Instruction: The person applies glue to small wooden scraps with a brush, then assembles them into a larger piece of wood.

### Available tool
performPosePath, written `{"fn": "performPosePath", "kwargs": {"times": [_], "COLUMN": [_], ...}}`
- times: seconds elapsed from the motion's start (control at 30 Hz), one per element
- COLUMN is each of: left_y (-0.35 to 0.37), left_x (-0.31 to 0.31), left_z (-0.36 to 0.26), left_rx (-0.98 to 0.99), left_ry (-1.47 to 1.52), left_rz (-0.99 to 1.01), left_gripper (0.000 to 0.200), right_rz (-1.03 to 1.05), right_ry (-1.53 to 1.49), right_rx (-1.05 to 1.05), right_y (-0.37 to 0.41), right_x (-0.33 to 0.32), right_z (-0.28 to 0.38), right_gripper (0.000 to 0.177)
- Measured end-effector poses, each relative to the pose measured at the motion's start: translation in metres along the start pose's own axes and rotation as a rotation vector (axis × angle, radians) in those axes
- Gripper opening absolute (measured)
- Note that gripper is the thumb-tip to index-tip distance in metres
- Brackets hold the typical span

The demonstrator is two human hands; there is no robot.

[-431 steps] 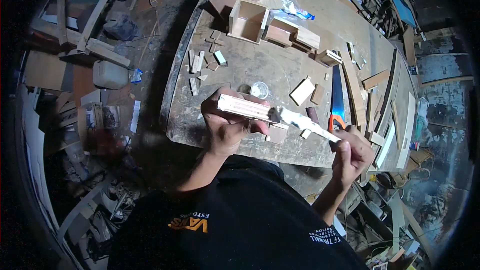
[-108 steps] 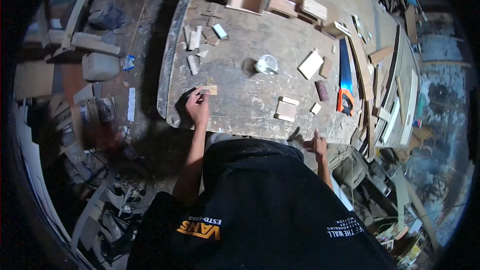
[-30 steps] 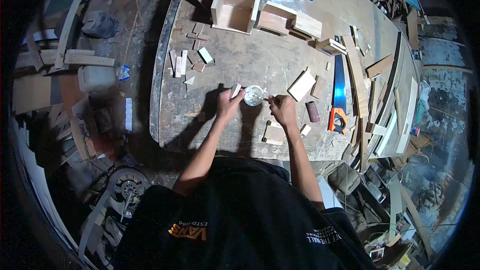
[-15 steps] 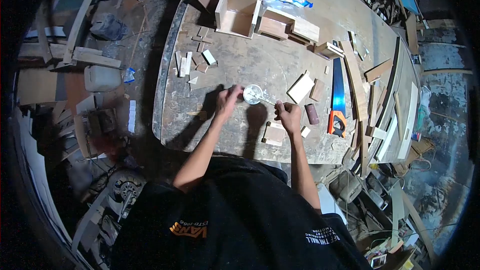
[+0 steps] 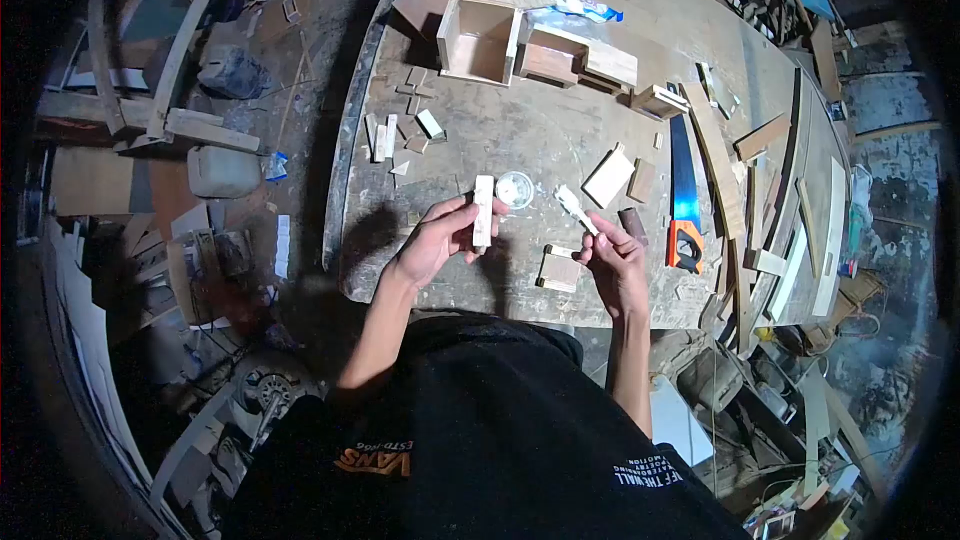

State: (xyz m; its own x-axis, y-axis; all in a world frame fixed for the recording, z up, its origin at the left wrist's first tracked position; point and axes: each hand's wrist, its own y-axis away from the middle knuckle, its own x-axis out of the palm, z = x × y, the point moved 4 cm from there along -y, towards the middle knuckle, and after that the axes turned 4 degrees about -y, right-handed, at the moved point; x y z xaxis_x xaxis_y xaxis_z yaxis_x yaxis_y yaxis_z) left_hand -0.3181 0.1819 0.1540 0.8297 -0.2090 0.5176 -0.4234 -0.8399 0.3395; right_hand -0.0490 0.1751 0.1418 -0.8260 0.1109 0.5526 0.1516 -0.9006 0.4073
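Observation:
My left hand (image 5: 440,238) is closed around a small light-coloured wooden strip (image 5: 484,202), held upright in view over the near part of the worktable. Between the fingers of my right hand (image 5: 618,258) is a thin stick (image 5: 578,212), its far end coated with white paste. Just beyond the strip stands a small round cup (image 5: 515,175) with white paste inside. Under and between my hands lies a small block assembly (image 5: 560,268) with light strips along its edges. A brown sandpaper roll (image 5: 634,224) is partly behind my right hand.
Open wooden boxes (image 5: 480,38) line the table's far side. A handsaw (image 5: 686,190) with an orange handle lies to the right, beside long wooden boards (image 5: 718,165). Small offcuts (image 5: 430,124) are scattered at the left. Flat wooden blocks (image 5: 608,176) lie right of the cup.
The stick has come out of the cup and moved right and nearer with my right hand. My left hand has left the cup and now shows a wooden strip in its fingers.

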Motion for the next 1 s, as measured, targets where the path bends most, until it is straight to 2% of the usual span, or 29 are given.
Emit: {"fn": "performPosePath", "kwargs": {"times": [0.1,0.27,0.4,0.7,1.0], "left_y": [0.009,0.021,0.024,0.008,0.002], "left_x": [0.016,0.045,0.071,0.131,0.161], "left_z": [-0.011,-0.018,-0.019,0.005,0.004], "left_rx": [0.031,0.075,0.098,0.11,0.112], "left_ry": [0.052,0.067,0.099,0.093,0.137], "left_rz": [0.066,0.072,0.051,0.012,0.052], "left_gripper": [0.039,0.041,0.041,0.038,0.048], "right_rz": [0.094,-0.004,0.009,0.058,0.017], "right_ry": [0.064,0.368,0.445,0.593,0.723], "right_rx": [-0.071,-0.354,-0.468,-0.528,-0.662], "right_y": [0.015,0.041,0.059,0.073,0.089], "right_x": [0.014,0.036,0.026,-0.012,-0.033], "right_z": [0.013,0.046,0.066,0.101,0.129], "right_gripper": [0.03,0.022,0.019,0.017,0.018]}}
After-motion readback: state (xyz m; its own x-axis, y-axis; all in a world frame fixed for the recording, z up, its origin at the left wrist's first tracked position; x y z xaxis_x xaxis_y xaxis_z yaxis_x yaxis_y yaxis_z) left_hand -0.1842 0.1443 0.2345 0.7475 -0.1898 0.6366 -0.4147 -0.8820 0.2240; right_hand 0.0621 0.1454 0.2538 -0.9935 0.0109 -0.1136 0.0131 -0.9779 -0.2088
